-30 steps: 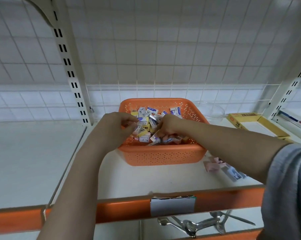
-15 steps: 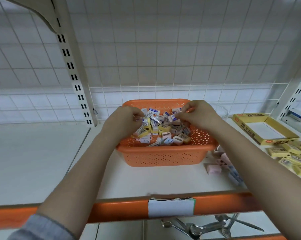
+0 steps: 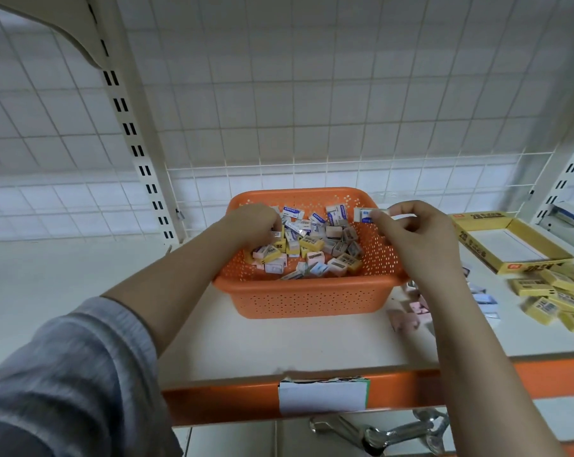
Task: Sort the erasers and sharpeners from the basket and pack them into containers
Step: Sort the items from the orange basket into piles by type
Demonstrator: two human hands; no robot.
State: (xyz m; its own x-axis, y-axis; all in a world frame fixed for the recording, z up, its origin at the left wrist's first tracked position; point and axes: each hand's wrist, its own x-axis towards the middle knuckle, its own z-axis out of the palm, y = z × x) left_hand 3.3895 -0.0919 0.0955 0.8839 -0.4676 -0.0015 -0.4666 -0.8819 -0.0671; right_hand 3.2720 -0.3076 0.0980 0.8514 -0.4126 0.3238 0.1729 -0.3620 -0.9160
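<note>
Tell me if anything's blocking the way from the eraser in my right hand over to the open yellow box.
Nothing visible does. The right hand holds the white eraser above the orange basket rim, and the shelf stretch toward the open yellow box looks free.

A white wire grid (image 3: 312, 103) backs my cream shelf (image 3: 64, 285). Slotted uprights (image 3: 137, 153) flank it, and an orange front rail (image 3: 233, 399) carries a white label (image 3: 322, 395).

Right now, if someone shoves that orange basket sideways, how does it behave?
The orange basket would probably slide rather than tip: it sits low and wide on the smooth shelf. Probably light, being thin perforated plastic. The loose erasers would likely shift.
</note>
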